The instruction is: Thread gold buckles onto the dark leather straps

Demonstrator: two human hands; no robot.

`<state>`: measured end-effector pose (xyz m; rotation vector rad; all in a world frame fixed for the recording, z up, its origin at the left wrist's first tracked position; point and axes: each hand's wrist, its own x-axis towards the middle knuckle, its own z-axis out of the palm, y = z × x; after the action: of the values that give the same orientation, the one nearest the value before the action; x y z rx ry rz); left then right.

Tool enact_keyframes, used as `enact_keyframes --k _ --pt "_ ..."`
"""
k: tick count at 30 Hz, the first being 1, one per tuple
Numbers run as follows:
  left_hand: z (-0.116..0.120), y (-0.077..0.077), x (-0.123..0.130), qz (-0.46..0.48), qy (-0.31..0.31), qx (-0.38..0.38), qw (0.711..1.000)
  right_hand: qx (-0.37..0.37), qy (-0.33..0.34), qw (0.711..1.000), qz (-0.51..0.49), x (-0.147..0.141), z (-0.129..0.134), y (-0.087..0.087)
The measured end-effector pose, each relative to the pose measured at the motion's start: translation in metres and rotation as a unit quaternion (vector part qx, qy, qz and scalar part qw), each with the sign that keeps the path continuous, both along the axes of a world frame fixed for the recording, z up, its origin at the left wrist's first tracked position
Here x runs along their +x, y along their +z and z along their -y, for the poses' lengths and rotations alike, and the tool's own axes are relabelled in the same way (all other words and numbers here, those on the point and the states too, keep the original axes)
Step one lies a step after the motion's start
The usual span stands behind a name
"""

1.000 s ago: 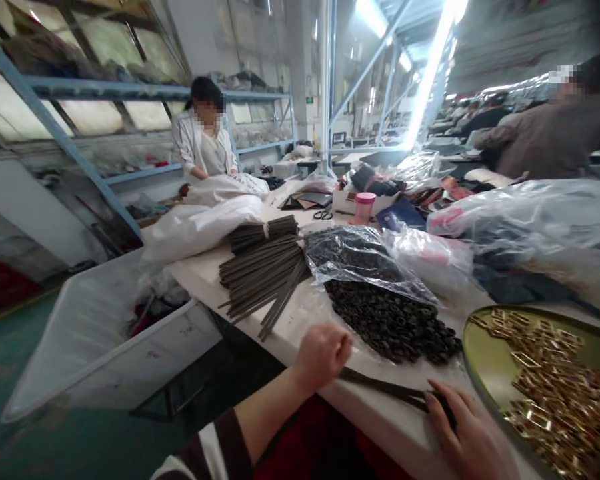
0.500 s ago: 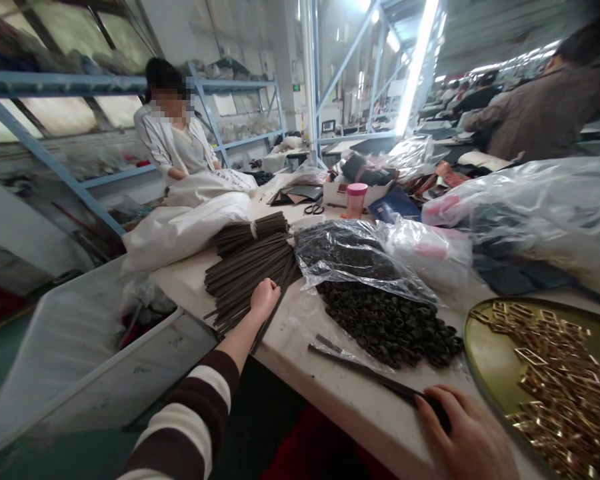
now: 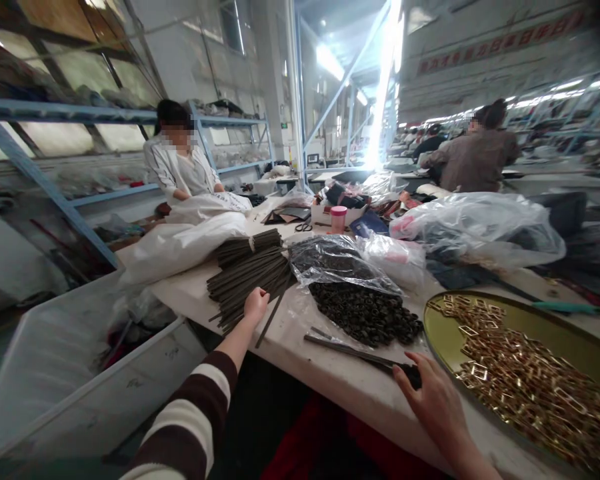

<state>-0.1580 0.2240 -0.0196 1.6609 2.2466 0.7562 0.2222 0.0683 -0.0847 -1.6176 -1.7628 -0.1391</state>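
My left hand point(image 3: 256, 305) is closed in a pinch over a fanned bundle of dark flat strips point(image 3: 247, 277). What its fingertips hold, if anything, is hidden. One strip point(image 3: 273, 321) lies apart, just right of that hand, reaching over the table edge. My right hand point(image 3: 433, 397) rests at the near table edge, thumb and forefinger apart around a small dark piece point(image 3: 412, 376). Dark strips point(image 3: 350, 351) run leftward from under its fingertips. Beyond them a heap of small black loops point(image 3: 365, 313) spills out of a clear plastic bag point(image 3: 337, 260).
A round olive tray point(image 3: 540, 308) of gold metal buckles point(image 3: 525, 373) stands to the right. A white bin point(image 3: 155, 360) is below left. A pink-lidded jar point(image 3: 338, 220), scissors point(image 3: 304, 227) and plastic bags point(image 3: 480, 223) lie farther back. A person point(image 3: 183, 160) handles a white sack across the table.
The view has shifted, bringing more of the buckle tray in. My left hand has moved slightly left off the single strip. My right hand's fingers have spread a little.
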Motion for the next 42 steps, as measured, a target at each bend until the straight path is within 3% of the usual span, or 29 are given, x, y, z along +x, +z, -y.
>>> enact_keyframes --k 4,7,9,10,12,13,15,18,23,26,29,32,34,38,42 --pt "0.025 0.032 0.014 0.054 -0.046 0.062 0.996 0.057 0.002 0.997 -0.056 -0.005 0.011 0.019" --pt "0.059 0.05 0.04 0.118 -0.148 0.053 0.981 -0.012 0.036 0.983 -0.181 -0.015 0.023 0.045" --pt "0.093 0.053 0.062 0.16 -0.233 0.003 0.959 -0.077 0.075 0.941 -0.32 -0.022 0.028 0.062" --pt "0.111 0.052 0.073 0.186 -0.282 -0.041 0.94 -0.09 0.093 0.913 -0.387 -0.026 0.03 0.07" --pt "0.147 0.048 0.094 0.293 -0.384 -0.215 0.849 -0.103 0.107 0.871 -0.468 -0.03 0.031 0.082" --pt "0.162 0.045 0.105 0.33 -0.394 -0.276 0.812 -0.114 0.105 0.862 -0.483 -0.032 0.031 0.085" --pt "0.182 0.042 0.124 0.407 -0.378 -0.348 0.755 -0.157 0.102 0.857 -0.48 -0.033 0.03 0.086" --pt "0.188 0.043 0.149 0.518 -0.326 -0.387 0.69 -0.228 0.109 0.843 -0.475 -0.035 0.028 0.08" --pt "0.169 0.043 0.169 0.641 -0.248 -0.416 0.596 -0.272 0.096 0.826 -0.485 -0.036 0.018 0.071" --pt "0.158 0.037 0.173 0.687 -0.198 -0.46 0.526 -0.29 0.103 0.82 -0.482 -0.034 0.011 0.07" --pt "0.15 0.028 0.175 0.706 -0.165 -0.494 0.481 -0.301 0.104 0.823 -0.471 -0.031 0.002 0.068" --pt "0.142 0.018 0.175 0.717 -0.142 -0.507 0.457 -0.306 0.103 0.841 -0.434 -0.026 -0.007 0.066" --pt "0.137 0.013 0.176 0.721 -0.139 -0.504 0.455 -0.31 0.11 0.858 -0.395 -0.021 -0.015 0.066" --pt "0.131 0.007 0.176 0.711 -0.164 -0.486 0.481 -0.327 0.121 0.879 -0.325 -0.013 -0.03 0.07" --pt "0.126 0.008 0.179 0.684 -0.187 -0.463 0.532 -0.346 0.111 0.885 -0.289 -0.012 -0.04 0.072"
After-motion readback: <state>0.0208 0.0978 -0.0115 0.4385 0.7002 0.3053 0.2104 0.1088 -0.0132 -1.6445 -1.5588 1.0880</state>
